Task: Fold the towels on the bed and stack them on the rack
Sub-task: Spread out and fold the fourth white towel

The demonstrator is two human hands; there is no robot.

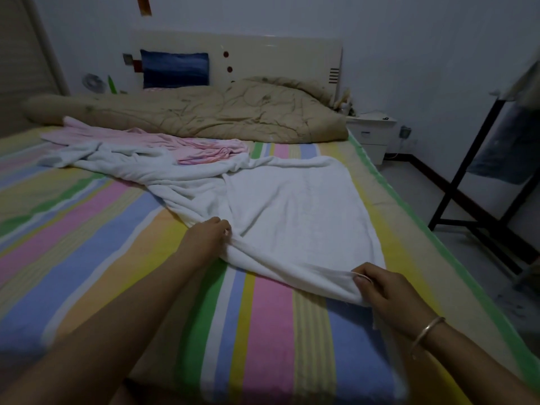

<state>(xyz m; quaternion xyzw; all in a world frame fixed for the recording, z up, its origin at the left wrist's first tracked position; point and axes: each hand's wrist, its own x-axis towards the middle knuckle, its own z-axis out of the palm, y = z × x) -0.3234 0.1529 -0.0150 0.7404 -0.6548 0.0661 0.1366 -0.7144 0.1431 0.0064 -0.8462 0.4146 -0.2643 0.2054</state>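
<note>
A large white towel [292, 206] lies spread and partly bunched across the striped bed [87, 229]. My left hand [206, 238] pinches its near edge at the left, fingers curled into the cloth. At the near right corner my right hand [382, 290], with a bangle on the wrist, grips the towel's edge. A crumpled pink towel [181, 144] lies behind the white one, partly under it. The dark-framed rack [479, 159] stands on the floor to the right of the bed.
A beige quilt [219, 112] is heaped along the headboard [263, 59]. A white nightstand [374, 135] sits beside the bed's far right corner. Cloth hangs on the rack's top at the right edge of view.
</note>
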